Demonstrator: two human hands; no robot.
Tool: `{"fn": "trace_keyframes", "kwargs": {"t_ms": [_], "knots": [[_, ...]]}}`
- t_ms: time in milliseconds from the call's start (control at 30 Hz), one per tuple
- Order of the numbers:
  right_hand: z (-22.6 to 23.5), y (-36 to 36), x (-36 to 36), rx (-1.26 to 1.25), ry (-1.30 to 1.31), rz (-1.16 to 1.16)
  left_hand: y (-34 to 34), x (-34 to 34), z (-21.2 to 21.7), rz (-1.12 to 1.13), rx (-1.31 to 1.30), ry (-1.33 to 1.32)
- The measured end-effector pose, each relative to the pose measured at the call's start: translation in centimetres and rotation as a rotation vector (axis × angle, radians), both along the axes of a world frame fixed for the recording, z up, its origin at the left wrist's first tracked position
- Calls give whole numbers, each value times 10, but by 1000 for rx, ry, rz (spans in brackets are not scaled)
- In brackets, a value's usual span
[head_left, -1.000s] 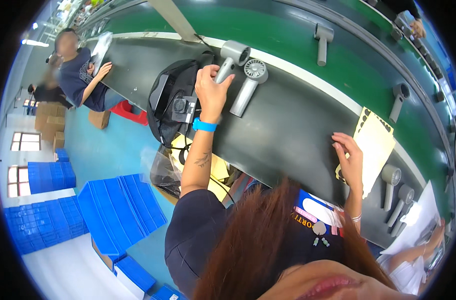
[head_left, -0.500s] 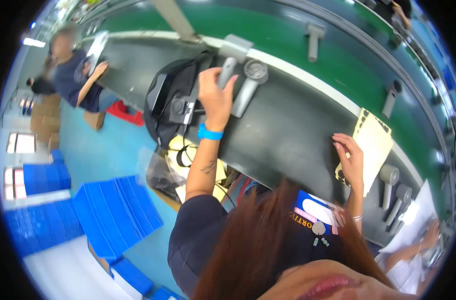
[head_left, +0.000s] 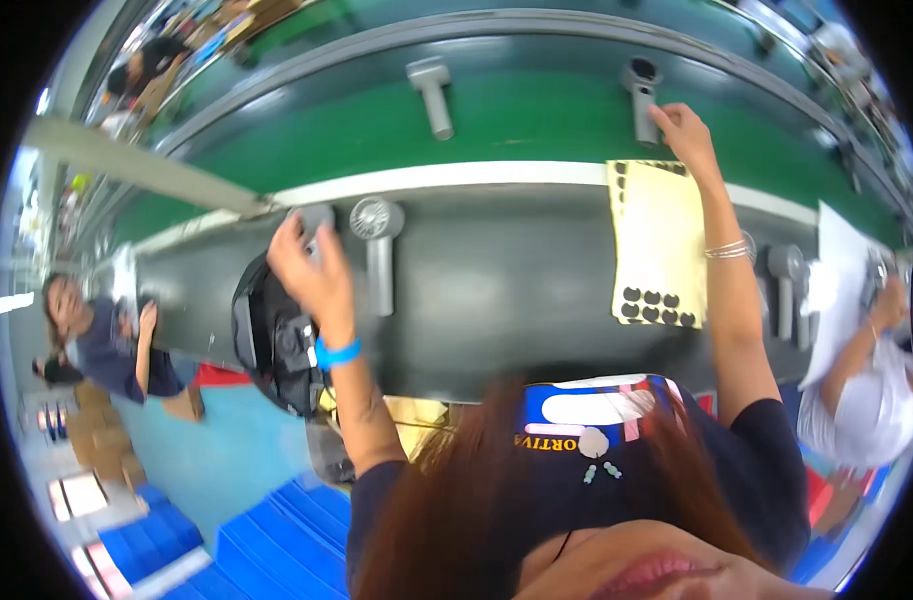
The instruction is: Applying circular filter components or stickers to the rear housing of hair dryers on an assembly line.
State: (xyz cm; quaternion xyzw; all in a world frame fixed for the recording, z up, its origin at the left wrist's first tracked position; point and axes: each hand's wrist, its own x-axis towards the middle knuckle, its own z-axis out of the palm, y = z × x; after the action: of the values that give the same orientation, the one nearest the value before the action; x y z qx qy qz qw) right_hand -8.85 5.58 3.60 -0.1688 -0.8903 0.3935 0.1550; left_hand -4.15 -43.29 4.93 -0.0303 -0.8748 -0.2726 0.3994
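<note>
My left hand [head_left: 314,275] is slightly blurred, its thumb and fingers apart around a grey handheld fan [head_left: 319,216] that it partly hides. Just to the right, another grey handheld fan [head_left: 379,255] lies on the dark table, its round grille up. My right arm stretches across the table to the green conveyor belt. There the fingertips of my right hand [head_left: 687,142] meet the side of the handle of a grey handheld fan [head_left: 642,95]; the fingers do not wrap round it. Yellow sheets with black round stickers [head_left: 659,250] lie beneath that forearm.
A further grey fan [head_left: 432,97] lies on the green belt [head_left: 526,110]. At the right, more fans [head_left: 784,270] rest beside a person in white [head_left: 856,410]. A black bag [head_left: 271,345] stands at the left, with another seated person [head_left: 101,340] beyond. Blue bins [head_left: 276,540] are on the floor.
The view has swung to the right. My right hand has moved from beside the yellow sheets out to a fan on the belt. My left hand has loosened from the fan it held.
</note>
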Motion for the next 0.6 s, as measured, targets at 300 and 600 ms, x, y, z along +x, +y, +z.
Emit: {"fn": "trace_keyframes", "kwargs": {"t_ms": [300, 600], "knots": [[5, -21, -13, -869, -220, 289, 78, -161, -28, -267, -152, -572], [41, -79, 109, -822, -167, 436, 86, -114, 4, -810, 925, -923]]}}
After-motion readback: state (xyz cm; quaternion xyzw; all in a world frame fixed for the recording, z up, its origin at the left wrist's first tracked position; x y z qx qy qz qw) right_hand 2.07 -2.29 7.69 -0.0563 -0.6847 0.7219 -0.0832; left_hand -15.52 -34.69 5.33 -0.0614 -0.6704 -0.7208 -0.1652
